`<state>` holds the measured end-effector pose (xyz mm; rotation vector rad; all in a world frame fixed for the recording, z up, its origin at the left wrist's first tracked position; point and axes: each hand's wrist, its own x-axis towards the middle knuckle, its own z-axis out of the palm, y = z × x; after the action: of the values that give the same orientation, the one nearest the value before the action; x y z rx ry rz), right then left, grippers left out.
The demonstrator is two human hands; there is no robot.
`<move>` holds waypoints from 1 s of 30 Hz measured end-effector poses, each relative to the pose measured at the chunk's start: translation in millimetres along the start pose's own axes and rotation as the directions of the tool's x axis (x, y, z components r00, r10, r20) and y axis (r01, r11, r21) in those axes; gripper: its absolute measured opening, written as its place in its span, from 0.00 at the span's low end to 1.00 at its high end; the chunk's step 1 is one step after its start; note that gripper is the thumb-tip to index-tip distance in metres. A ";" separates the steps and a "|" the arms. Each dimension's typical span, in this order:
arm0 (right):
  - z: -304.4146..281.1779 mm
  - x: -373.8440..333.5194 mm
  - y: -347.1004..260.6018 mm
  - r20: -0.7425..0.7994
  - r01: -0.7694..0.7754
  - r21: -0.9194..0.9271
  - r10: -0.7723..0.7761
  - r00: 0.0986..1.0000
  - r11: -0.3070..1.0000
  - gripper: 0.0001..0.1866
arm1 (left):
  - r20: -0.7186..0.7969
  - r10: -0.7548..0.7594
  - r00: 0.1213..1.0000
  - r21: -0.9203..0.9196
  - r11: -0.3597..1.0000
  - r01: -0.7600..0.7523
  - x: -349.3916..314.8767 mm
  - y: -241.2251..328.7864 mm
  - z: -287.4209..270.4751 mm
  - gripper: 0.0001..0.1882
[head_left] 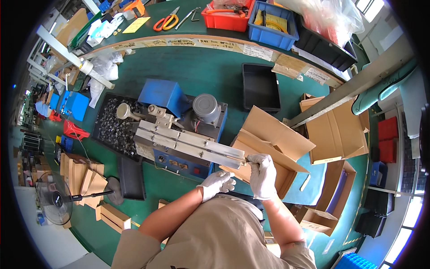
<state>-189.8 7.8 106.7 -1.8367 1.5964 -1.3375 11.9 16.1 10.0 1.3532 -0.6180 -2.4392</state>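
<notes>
White gloves cover both hands. My right hand (262, 176) is closed in a pinch at the right end of a long metal rail (192, 145); what its fingers grip there is too small to make out. Just below that rail end, my left hand (217, 184) is curled with the fingers together, and its contents, if any, are hidden. The rail belongs to a blue bench machine (163, 96) with a grey cylindrical motor (206, 106). At the machine's left lies a black tray (102, 117) full of small dark metallic parts.
An open cardboard box (273, 145) stands beside my right hand, with a long carton (329, 193) farther right. Behind are a black bin (261, 87) and a shelf with scissors (166, 22), a red bin (226, 19) and a blue bin (273, 26). A fan (54, 198) is at left.
</notes>
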 end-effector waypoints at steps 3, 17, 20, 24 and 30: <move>12.7 4.3 -9.8 -0.041 -0.006 0.024 0.007 0.999 1.000 0.12 | 0.007 0.016 1.000 -0.017 1.000 -0.015 4.3 -6.8 -2.4 0.24; 27.2 -11.5 -23.2 -0.067 0.070 -0.045 -0.073 0.995 0.997 0.13 | 0.014 0.065 0.998 -0.083 0.995 -0.063 17.5 -31.3 -10.3 0.16; 1.4 -19.3 -20.0 -0.153 0.162 -0.170 -0.189 0.970 0.972 0.20 | -0.029 0.065 0.997 -0.072 0.995 -0.067 19.6 -27.5 -7.2 0.17; -50.0 -77.8 44.2 -0.316 -0.241 -0.344 0.130 0.940 0.907 0.15 | -0.054 0.120 0.991 0.008 0.993 -0.120 14.8 -23.0 -9.7 0.16; -81.3 -111.9 38.8 -0.438 -0.505 -0.815 0.270 0.857 0.282 0.20 | -0.054 0.142 0.988 0.072 0.988 -0.138 42.1 -39.6 -22.5 0.13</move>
<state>-268.6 122.3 70.3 -1.4917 3.1015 -0.3231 7.6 26.8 -50.9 1.3532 -0.7613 -2.2783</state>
